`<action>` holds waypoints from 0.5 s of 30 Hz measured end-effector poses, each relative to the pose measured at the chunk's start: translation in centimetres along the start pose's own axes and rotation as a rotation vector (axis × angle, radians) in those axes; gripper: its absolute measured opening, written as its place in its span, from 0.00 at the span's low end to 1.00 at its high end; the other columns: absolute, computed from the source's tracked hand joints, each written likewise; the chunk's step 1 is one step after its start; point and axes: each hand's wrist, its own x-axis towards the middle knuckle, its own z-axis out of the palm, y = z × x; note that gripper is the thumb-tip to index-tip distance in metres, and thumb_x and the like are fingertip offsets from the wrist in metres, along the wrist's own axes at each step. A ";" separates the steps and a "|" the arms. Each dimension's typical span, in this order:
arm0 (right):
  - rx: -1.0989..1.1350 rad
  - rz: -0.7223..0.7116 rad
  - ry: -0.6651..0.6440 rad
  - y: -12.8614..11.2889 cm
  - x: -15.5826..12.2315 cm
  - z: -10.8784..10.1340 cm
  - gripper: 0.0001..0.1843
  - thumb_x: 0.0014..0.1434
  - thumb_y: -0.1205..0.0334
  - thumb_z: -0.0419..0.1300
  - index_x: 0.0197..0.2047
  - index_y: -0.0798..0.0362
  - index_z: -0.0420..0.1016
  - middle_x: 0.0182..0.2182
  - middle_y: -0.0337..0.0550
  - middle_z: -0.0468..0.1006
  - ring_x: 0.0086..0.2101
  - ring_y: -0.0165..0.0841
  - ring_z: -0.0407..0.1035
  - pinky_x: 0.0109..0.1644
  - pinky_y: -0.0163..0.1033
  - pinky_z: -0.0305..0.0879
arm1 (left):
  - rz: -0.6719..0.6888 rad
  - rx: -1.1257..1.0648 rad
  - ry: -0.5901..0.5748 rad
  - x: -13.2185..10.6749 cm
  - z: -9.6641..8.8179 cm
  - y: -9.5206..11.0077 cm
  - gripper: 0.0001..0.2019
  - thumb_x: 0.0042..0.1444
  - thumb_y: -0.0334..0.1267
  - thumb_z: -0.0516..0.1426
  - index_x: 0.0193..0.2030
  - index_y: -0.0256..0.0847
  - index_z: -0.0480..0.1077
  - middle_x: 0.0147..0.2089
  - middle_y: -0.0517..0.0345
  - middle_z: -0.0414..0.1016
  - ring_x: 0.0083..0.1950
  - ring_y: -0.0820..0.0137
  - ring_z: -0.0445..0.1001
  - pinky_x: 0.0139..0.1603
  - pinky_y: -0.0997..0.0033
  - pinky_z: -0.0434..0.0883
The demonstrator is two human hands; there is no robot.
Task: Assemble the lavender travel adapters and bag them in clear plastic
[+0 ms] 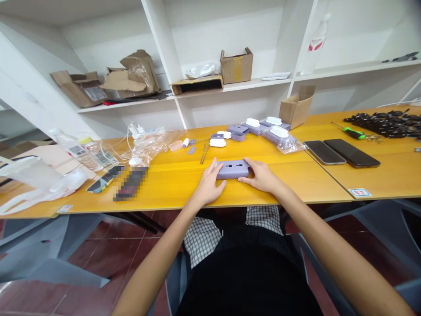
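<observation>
A light purple plastic casing (233,172), boxy with two dark slots in its upper face, rests on the yellow table in front of me. My left hand (208,183) grips its left end, fingers along the side and thumb near the front. At the opposite end, my right hand (259,176) holds it between thumb and fingers. Behind it lie a coil spring (204,154), white oval pieces (217,143) and small flat purple parts (192,150). Another purple casing (238,131) stands farther back, near several with white tops, one in a clear bag (285,141).
Two dark phones (351,152) and a green-handled screwdriver (353,133) lie to the right, with a pile of black parts (383,123) beyond. Leftward are another phone (105,179), plastic bags (148,147) and bottles (74,149). White shelves with cardboard boxes (237,68) rise behind.
</observation>
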 end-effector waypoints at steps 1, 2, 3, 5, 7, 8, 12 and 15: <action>-0.004 -0.009 0.000 0.1 0.0 0.0 0.45 0.61 0.41 0.66 0.74 0.54 0.61 0.65 0.62 0.73 0.63 0.57 0.68 0.67 0.63 0.63 | 0.026 0.037 -0.014 -0.1 -0.2 0.0 0.33 0.66 0.40 0.58 0.76 0.45 0.58 0.83 0.49 0.45 0.82 0.53 0.49 0.81 0.46 0.53; -0.009 -0.019 -0.002 0.1 -0.1 0.0 0.45 0.62 0.41 0.65 0.74 0.53 0.60 0.65 0.61 0.73 0.64 0.57 0.68 0.68 0.63 0.61 | 0.039 0.064 -0.032 -0.2 -0.3 0.1 0.33 0.66 0.40 0.57 0.77 0.45 0.56 0.83 0.50 0.44 0.82 0.53 0.49 0.80 0.46 0.53; -0.015 -0.028 -0.006 0.2 -0.1 0.0 0.45 0.63 0.41 0.64 0.75 0.53 0.59 0.66 0.60 0.72 0.64 0.57 0.67 0.68 0.64 0.60 | 0.039 0.083 -0.052 -0.2 -0.5 0.0 0.34 0.66 0.41 0.57 0.77 0.46 0.55 0.83 0.50 0.43 0.81 0.53 0.50 0.80 0.46 0.54; -0.028 -0.045 -0.020 0.2 -0.1 0.1 0.44 0.65 0.42 0.63 0.76 0.53 0.57 0.68 0.60 0.70 0.66 0.57 0.65 0.70 0.65 0.58 | 0.019 0.095 -0.086 -0.3 -0.8 -0.1 0.34 0.67 0.43 0.56 0.79 0.48 0.53 0.84 0.51 0.39 0.80 0.51 0.53 0.78 0.46 0.58; -0.039 -0.064 -0.036 0.2 -0.1 0.2 0.44 0.66 0.42 0.61 0.77 0.55 0.55 0.69 0.62 0.68 0.67 0.58 0.63 0.70 0.65 0.57 | -0.014 0.098 -0.097 -0.3 -1.0 -0.3 0.36 0.67 0.44 0.56 0.80 0.48 0.50 0.84 0.50 0.35 0.79 0.49 0.55 0.78 0.45 0.59; -0.041 -0.073 -0.041 0.3 -0.1 0.3 0.45 0.67 0.42 0.60 0.78 0.55 0.53 0.70 0.63 0.67 0.67 0.58 0.63 0.71 0.65 0.56 | -0.033 0.102 -0.095 -0.2 -1.0 -0.4 0.37 0.67 0.45 0.56 0.80 0.47 0.48 0.84 0.49 0.34 0.80 0.48 0.54 0.78 0.45 0.59; -0.009 -0.092 -0.039 0.8 -0.2 0.4 0.49 0.68 0.44 0.58 0.81 0.53 0.40 0.71 0.63 0.66 0.68 0.58 0.62 0.71 0.67 0.56 | -0.073 0.118 -0.071 -0.2 -0.8 -0.7 0.42 0.68 0.48 0.54 0.81 0.38 0.39 0.83 0.39 0.37 0.82 0.48 0.47 0.79 0.45 0.55; 0.053 -0.110 -0.069 1.8 -0.2 0.3 0.51 0.68 0.49 0.57 0.82 0.49 0.29 0.72 0.57 0.65 0.68 0.56 0.62 0.71 0.65 0.59 | -0.045 0.132 -0.075 -0.2 -0.9 -0.7 0.38 0.71 0.47 0.49 0.81 0.37 0.38 0.82 0.39 0.45 0.81 0.52 0.49 0.79 0.47 0.54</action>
